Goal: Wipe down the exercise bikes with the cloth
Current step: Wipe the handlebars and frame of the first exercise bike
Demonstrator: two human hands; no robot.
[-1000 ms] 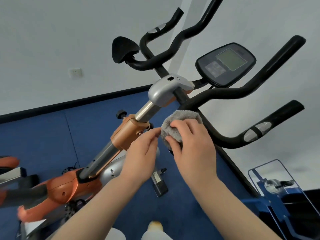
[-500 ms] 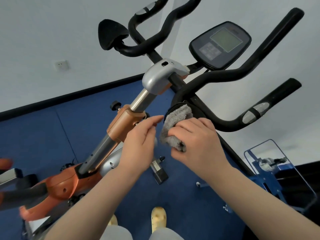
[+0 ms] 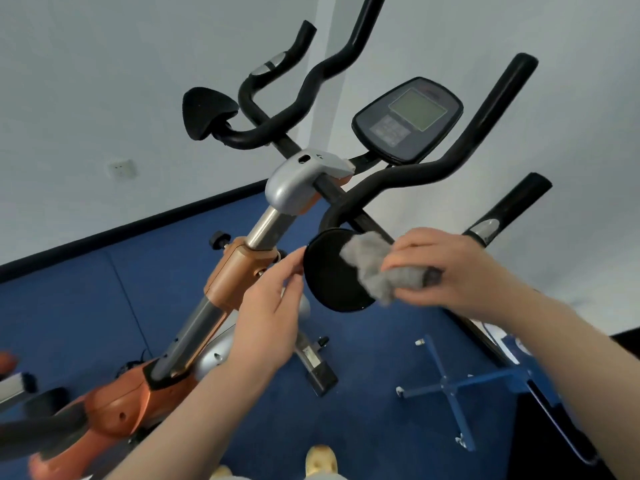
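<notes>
An orange and silver exercise bike [image 3: 239,268] fills the view, with black handlebars [image 3: 398,178] and a console [image 3: 408,119] above. My right hand [image 3: 446,268] is shut on a crumpled grey cloth [image 3: 372,268], pressing it against the right side of a black round elbow pad [image 3: 329,275]. My left hand [image 3: 270,313] has its fingers apart, with the fingertips touching the pad's left edge. A second black pad [image 3: 207,112] sits at the far end of the handlebars.
Blue carpet [image 3: 86,306] covers the floor below white walls. A blue wheeled frame [image 3: 450,386] stands at the lower right. Another bike's parts [image 3: 14,379] show at the left edge. My feet [image 3: 320,459] are at the bottom.
My right hand has slid the cloth to the right across the black pad, uncovering most of it. My left hand has stayed by the pad's left edge. The view has shifted.
</notes>
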